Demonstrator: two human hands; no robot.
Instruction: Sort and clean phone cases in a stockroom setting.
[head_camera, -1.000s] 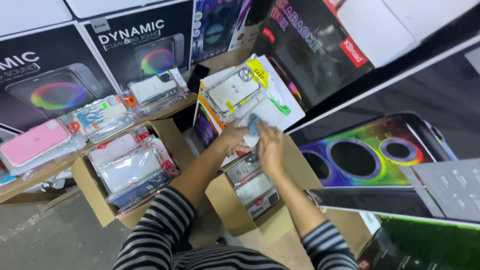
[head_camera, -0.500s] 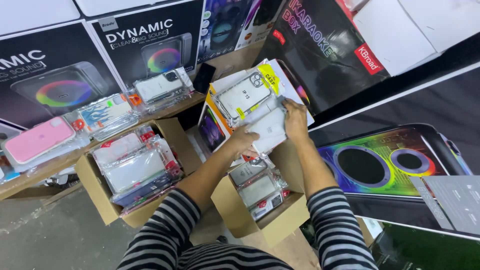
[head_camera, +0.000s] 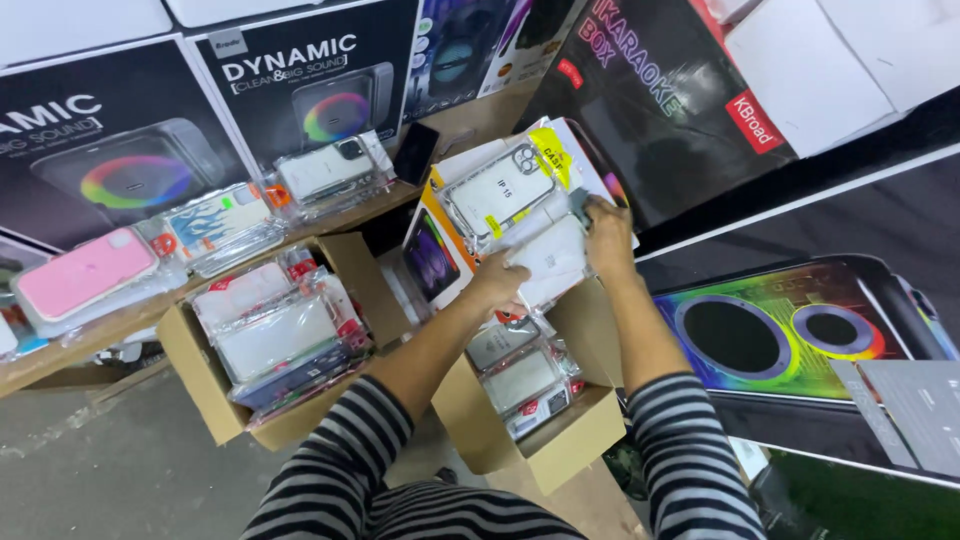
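Above open carton (head_camera: 560, 450), both hands (head_camera: 500, 282) (head_camera: 610, 238) grip white packet (head_camera: 550, 262).

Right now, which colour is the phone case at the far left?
Pink; the phone case shows best in the head view.

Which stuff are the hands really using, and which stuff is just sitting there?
In use:
left hand
right hand
white packet held by both
open carton below

Just sitting:
pink phone case
second carton of cases
speaker boxes
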